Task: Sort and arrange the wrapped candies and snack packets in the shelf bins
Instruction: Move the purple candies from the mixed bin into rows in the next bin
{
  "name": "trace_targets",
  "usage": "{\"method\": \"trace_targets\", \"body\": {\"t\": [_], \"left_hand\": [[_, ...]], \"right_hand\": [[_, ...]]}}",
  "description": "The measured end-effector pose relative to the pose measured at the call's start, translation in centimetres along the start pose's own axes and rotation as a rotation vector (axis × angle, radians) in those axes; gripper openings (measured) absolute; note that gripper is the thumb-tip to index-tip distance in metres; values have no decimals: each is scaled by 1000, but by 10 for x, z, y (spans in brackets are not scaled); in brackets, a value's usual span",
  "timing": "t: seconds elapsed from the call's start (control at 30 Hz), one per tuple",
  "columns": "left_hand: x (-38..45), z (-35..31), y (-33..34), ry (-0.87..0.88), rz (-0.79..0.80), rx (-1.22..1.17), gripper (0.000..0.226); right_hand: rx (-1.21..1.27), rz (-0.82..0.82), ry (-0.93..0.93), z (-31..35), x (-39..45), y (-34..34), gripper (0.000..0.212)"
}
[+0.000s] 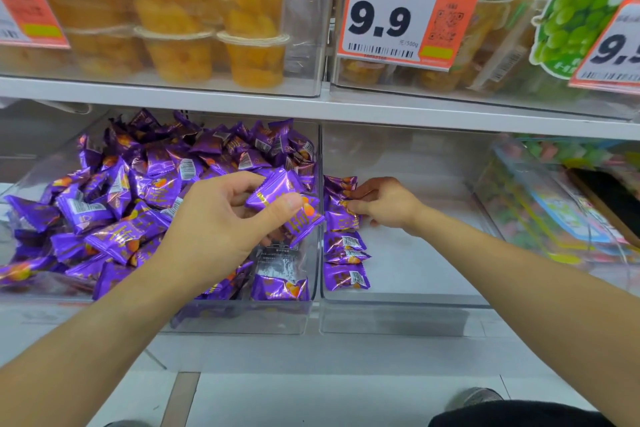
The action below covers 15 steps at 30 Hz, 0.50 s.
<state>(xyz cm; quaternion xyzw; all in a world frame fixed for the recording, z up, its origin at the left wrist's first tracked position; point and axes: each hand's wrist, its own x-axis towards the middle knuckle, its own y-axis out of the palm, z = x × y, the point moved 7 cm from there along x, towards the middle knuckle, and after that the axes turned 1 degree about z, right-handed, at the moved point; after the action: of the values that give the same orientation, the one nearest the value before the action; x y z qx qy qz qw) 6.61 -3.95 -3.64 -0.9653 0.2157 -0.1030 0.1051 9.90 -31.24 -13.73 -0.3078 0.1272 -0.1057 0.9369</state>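
Purple wrapped candies [114, 204] fill the left clear shelf bin [242, 319] in a loose heap, while a short row of the same candies [344, 243] lines the left wall of the neighbouring, mostly bare bin [408, 302]. Left hand [214, 222] hovers over the heap, thumb and fingers pinching two or so purple packets [287, 208]. Right hand [384, 203] reaches into the bare bin, fingertips curled round a candy at the far end of the row. Slippery foil looks likely to let a packet slide from the left hand's pinch, or a nudge could topple the standing row. Above, tubs of orange fruit jelly [252, 59] sit behind a 9.9 price tag [408, 14]. Colourful packs in the bin at far right [554, 204] are blurred, and wrapper print is unreadable
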Motion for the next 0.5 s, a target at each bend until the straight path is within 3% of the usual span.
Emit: {"method": "trace_targets", "body": {"t": [0.2,0.5], "left_hand": [[1,0,-1,-6,-1,-9,27],[2,0,-1,3,3,-2,25]], "right_hand": [[-241,35,-74,2,-4,-4,67],[-336,-92,-142,8,-8,1,69]]}}
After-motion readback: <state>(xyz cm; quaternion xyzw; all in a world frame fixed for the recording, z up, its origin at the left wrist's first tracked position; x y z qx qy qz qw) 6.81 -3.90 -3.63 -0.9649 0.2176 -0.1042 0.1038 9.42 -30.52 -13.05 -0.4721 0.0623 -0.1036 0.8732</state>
